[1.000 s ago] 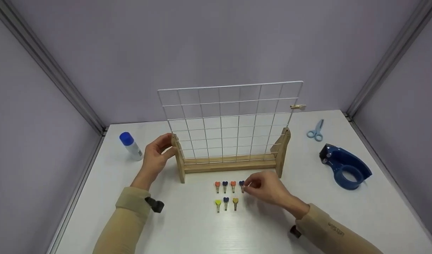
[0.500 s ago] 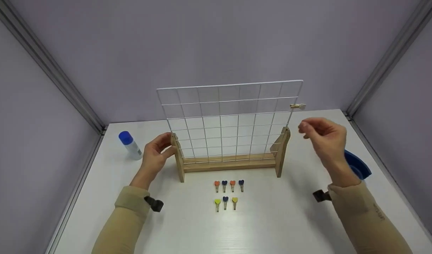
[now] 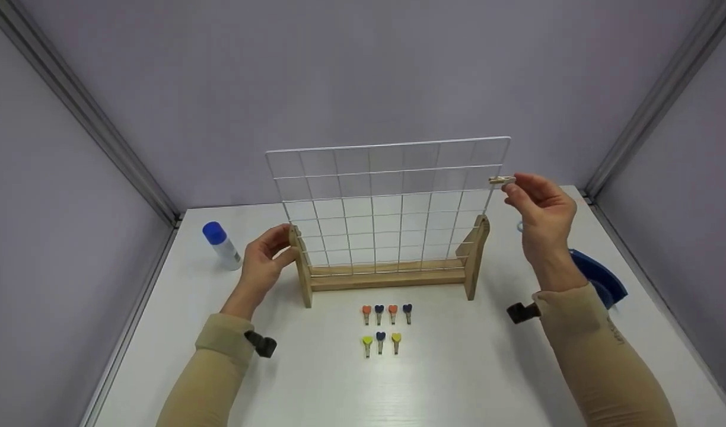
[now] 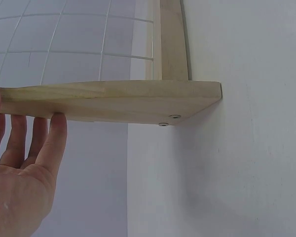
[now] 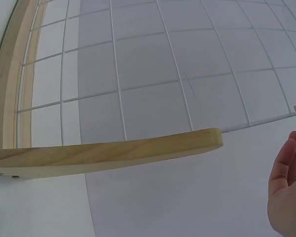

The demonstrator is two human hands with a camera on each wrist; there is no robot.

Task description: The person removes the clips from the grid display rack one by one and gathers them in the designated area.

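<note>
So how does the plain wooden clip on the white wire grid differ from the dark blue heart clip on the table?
The plain wooden clip sits sideways on the grid's right edge at the right hand's fingertips; the dark blue heart clip lies flat, untouched. Both are small pegs.

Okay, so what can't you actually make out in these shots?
- Scissors, head view: almost all hidden behind the right hand.
- Tape dispenser, head view: mostly covered by the right forearm.
- Clip on the grid: too small to tell whether the fingertips pinch it; right wrist view cuts it at the edge.
- Left hand, left wrist view: cut off by the frame.
</note>
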